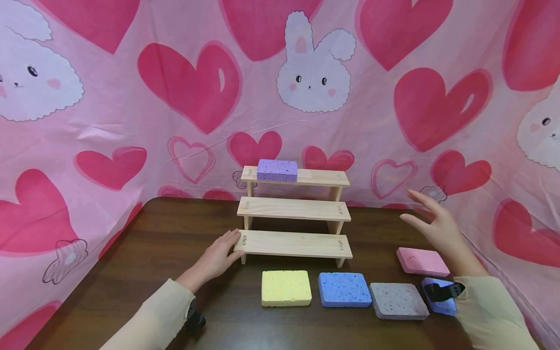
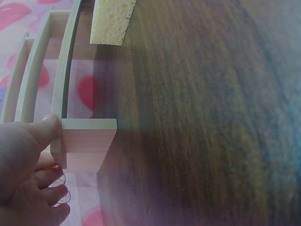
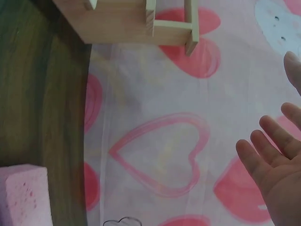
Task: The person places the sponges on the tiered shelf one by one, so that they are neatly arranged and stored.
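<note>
Your left hand [image 1: 217,256] rests relaxed fingers [image 2: 44,129] against the wooden step shelf's [image 1: 294,243] lowest end, seemingly without grasping; your right hand [image 1: 433,223] hovers released above the pink sponge [image 1: 422,261].

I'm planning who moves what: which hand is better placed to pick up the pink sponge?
Right. The right hand hovers open just above and behind the pink sponge, on the same side of the table. The left hand rests against the left end of the wooden stepped shelf, far across.
</note>
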Tool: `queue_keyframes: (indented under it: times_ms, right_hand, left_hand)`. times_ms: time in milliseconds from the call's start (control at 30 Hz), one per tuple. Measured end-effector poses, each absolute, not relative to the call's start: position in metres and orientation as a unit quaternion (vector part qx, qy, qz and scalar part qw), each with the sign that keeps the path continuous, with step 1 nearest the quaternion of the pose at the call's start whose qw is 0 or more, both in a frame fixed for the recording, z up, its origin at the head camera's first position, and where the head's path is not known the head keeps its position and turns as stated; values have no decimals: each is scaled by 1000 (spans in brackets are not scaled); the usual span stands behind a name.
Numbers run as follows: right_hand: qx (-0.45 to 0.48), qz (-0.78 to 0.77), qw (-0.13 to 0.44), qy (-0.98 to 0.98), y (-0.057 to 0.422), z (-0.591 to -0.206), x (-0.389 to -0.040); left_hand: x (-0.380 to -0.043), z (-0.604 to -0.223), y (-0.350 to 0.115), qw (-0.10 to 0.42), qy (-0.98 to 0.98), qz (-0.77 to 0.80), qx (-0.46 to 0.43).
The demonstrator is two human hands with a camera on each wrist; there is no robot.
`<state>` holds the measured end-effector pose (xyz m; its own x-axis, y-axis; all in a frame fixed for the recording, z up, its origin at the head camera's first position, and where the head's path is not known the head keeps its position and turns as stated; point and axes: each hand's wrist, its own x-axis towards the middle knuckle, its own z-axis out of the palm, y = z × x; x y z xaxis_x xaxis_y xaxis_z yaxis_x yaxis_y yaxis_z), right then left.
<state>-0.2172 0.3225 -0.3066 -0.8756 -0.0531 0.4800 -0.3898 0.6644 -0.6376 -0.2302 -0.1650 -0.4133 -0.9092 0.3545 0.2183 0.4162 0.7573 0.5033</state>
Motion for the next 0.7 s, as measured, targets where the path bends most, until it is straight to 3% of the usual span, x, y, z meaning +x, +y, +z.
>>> queue_keyframes:
  times_ms: [700]
  right_hand:
    - [103, 336, 195, -916, 351, -325, -201]
  left_hand:
    - [-231, -413, -164, 48, -939, -280, -195]
